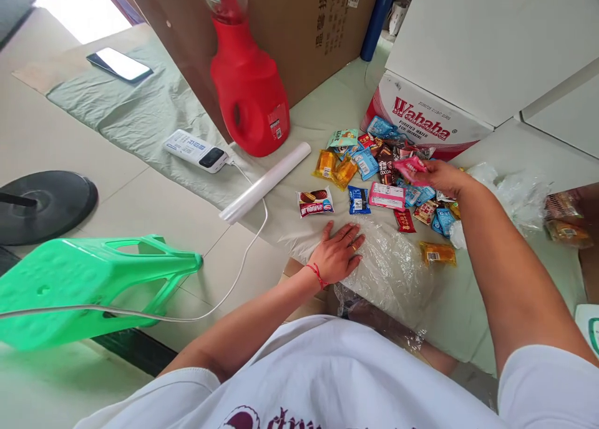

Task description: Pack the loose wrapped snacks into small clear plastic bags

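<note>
My left hand [337, 251] lies flat with its fingers spread at the edge of the cloth-covered table, on a sheet of clear plastic [390, 257]. Over the snack pile, my right hand [442, 176] pinches a pink packet [412, 168]. Below that packet lie a larger pink packet [387, 196], a blue packet [359, 200] and several other wrapped snacks. A red and white packet [315, 203] rests above my left hand, and a yellow packet [438, 253] lies right of the plastic sheet.
A red jug [255, 98], a plastic roll [265, 183] and a power bank with a cable [196, 150] are at the left. Behind the snacks stands a Wahaha box [423, 120]. Crumpled clear bags [519, 195] lie right; a green stool [88, 279] stands lower left.
</note>
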The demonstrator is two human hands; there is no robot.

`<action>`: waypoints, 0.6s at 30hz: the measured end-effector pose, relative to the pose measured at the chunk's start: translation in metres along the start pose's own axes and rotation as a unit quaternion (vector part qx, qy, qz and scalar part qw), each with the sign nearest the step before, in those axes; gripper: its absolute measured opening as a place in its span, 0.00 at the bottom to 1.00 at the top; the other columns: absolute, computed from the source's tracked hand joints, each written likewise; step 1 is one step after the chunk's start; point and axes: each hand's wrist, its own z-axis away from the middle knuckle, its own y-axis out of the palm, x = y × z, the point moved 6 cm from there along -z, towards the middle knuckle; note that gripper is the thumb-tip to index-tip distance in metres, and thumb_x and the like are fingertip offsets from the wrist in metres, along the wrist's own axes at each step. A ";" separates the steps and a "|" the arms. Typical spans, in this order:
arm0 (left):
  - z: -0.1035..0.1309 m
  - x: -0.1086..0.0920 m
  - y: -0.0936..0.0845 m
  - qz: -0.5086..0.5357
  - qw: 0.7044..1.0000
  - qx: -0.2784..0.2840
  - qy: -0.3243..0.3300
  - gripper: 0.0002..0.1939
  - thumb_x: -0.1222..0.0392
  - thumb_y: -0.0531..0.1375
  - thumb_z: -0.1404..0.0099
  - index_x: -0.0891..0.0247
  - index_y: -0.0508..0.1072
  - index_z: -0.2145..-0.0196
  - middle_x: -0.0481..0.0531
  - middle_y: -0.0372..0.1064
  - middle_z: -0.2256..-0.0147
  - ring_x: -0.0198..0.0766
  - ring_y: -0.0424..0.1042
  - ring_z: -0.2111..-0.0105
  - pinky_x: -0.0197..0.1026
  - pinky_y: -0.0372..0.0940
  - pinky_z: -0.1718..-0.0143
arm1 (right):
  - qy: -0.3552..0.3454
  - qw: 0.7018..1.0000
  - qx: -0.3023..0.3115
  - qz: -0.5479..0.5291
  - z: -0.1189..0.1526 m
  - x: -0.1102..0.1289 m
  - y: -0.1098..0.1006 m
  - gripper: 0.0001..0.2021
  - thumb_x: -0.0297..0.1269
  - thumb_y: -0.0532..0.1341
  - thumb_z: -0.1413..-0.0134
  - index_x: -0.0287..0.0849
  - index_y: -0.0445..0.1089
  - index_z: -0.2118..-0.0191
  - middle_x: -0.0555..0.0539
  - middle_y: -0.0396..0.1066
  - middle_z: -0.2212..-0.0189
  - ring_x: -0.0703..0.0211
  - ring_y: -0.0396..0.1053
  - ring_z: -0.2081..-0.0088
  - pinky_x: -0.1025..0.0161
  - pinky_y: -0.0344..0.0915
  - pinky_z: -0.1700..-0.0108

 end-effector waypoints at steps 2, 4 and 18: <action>0.000 0.000 0.000 -0.002 1.000 0.001 -0.001 0.28 0.45 0.46 0.23 0.57 0.64 0.32 0.57 0.55 0.29 0.48 0.54 0.29 0.67 0.33 0.27 | -0.050 0.991 -0.085 0.086 0.008 0.009 0.002 0.29 0.59 0.61 0.41 0.46 0.73 0.41 0.41 0.78 0.52 0.42 0.74 0.52 0.44 0.69 0.47; 0.000 0.000 -0.001 -0.003 1.000 0.002 -0.001 0.28 0.46 0.47 0.23 0.57 0.64 0.32 0.57 0.56 0.29 0.49 0.55 0.29 0.67 0.34 0.27 | -0.115 0.969 -0.100 0.193 0.021 0.019 0.019 0.30 0.52 0.56 0.35 0.43 0.66 0.34 0.37 0.72 0.42 0.39 0.69 0.43 0.40 0.63 0.40; -0.001 -0.001 -0.001 -0.005 1.000 0.003 -0.003 0.28 0.46 0.48 0.24 0.57 0.65 0.32 0.58 0.57 0.30 0.50 0.56 0.30 0.68 0.37 0.28 | -0.073 0.881 0.043 0.465 0.021 0.008 0.079 0.40 0.52 0.66 0.49 0.32 0.63 0.35 0.29 0.69 0.45 0.32 0.61 0.41 0.43 0.57 0.41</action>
